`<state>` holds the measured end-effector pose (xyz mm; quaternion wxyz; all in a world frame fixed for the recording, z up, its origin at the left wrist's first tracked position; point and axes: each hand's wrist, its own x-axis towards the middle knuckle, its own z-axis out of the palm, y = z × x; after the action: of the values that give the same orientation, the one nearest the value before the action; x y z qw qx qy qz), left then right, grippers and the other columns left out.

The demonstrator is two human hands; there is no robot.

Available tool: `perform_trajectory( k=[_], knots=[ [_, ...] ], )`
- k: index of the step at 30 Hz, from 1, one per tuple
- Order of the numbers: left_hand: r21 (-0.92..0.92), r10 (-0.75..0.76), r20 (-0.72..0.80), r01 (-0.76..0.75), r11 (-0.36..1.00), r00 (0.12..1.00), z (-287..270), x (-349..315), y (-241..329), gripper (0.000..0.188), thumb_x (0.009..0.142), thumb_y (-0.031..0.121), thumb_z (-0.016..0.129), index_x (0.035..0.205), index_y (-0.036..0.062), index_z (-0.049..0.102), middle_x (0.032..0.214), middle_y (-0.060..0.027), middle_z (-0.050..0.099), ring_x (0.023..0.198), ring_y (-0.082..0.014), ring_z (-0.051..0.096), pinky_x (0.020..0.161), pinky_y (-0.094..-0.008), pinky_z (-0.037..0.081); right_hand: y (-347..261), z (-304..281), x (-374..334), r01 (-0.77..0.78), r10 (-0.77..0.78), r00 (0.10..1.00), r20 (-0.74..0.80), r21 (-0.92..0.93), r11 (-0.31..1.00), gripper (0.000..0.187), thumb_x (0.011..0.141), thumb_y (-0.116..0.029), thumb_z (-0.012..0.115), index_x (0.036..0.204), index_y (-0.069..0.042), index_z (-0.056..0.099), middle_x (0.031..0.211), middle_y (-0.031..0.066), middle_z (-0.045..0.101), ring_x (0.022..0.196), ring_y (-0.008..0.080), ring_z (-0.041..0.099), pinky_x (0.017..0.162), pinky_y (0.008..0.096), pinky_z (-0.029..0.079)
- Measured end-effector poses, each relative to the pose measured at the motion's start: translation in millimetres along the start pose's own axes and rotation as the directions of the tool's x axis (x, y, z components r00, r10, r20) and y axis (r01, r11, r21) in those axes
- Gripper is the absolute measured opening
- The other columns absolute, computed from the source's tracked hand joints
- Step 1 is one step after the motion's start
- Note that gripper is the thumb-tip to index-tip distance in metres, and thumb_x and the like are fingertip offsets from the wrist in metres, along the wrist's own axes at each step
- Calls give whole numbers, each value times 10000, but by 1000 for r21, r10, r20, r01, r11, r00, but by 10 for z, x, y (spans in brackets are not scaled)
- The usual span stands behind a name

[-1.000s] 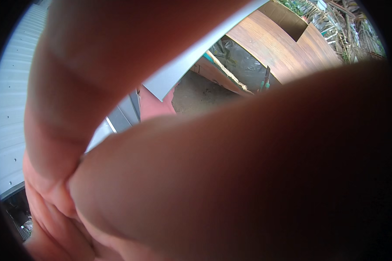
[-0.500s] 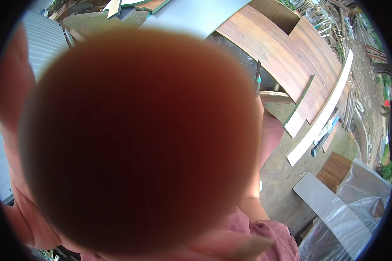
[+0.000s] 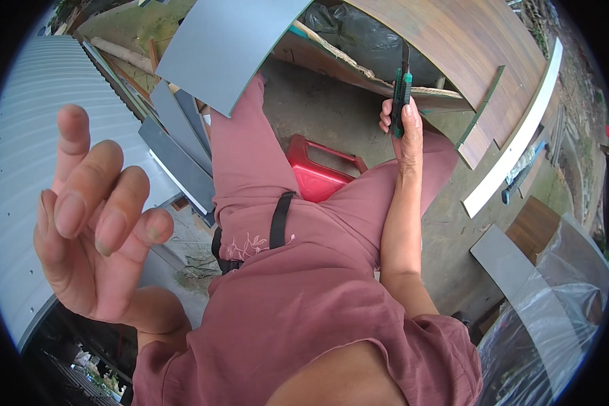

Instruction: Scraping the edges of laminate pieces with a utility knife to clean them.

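Raised close to the camera at the left, my left hand (image 3: 95, 223) is open, its fingers partly bent and apart, with nothing in it. My right hand (image 3: 406, 132) is closed round a black and green utility knife (image 3: 402, 98) held upright, its dark blade pointing away from me. Beyond the knife lies a wood-grain panel (image 3: 453, 47), and a grey-blue panel (image 3: 233, 51) reaches toward my knee. A narrow dark-edged strip (image 3: 484, 111) rests on the wood-grain panel's right part.
Between my legs is a red plastic stool (image 3: 318, 172). A long pale strip (image 3: 521, 142) lies to the right, beside a handsaw (image 3: 521, 177). Clear plastic sheeting (image 3: 555, 318) covers boards at lower right. Corrugated metal (image 3: 61, 88) and dark boards (image 3: 176, 145) stand left.
My left hand has drawn back from in front of the lens to the left, uncovering my lap and the stool. My right hand still holds the utility knife.
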<state>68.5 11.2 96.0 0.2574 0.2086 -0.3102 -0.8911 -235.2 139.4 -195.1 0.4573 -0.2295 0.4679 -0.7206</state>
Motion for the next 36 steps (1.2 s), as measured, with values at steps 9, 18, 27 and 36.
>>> perform_trajectory(
  k=[9, 18, 27, 36],
  knots=[
    [51, 153, -78, -149, 987, 985, -392, 142, -50, 245, 978, 236, 442, 1136, 53, 482, 643, 35, 393, 611, -96, 447, 787, -366, 467, -38, 22, -153, -50, 51, 999, 10, -77, 996, 609, 872, -450, 561, 1281, -28, 402, 844, 36, 490, 675, 96, 444, 574, 230, 373],
    [829, 550, -467, 125, 545, 693, -1582, 832, -546, 166, 901, 205, 569, 928, 41, 577, 781, -17, 574, 739, -113, 552, 779, -298, 458, 20, -9, -246, -135, 133, 991, -36, -61, 989, 579, 889, -368, 558, 1341, -33, 418, 813, 32, 520, 664, 91, 454, 558, 225, 383],
    [850, 17, -129, 101, 517, 992, -467, 1690, -1113, 282, 930, 256, 539, 808, 17, 624, 788, -59, 612, 704, -107, 575, 665, -261, 461, 107, -12, -383, -194, 199, 980, -22, 137, 971, 516, 944, -388, 464, 1308, -25, 426, 823, 18, 525, 680, 83, 454, 573, 224, 382],
    [504, -675, -76, 613, 609, 734, 418, 2319, -3192, 984, 807, 444, 675, 1409, -63, 85, 1406, -255, 291, 1165, -399, 470, 980, -483, 390, 406, -219, -255, -295, 323, 941, -102, 220, 930, 501, 911, -335, 574, 1305, -62, 428, 947, 41, 567, 847, 120, 549, 670, 242, 468]
  ],
)
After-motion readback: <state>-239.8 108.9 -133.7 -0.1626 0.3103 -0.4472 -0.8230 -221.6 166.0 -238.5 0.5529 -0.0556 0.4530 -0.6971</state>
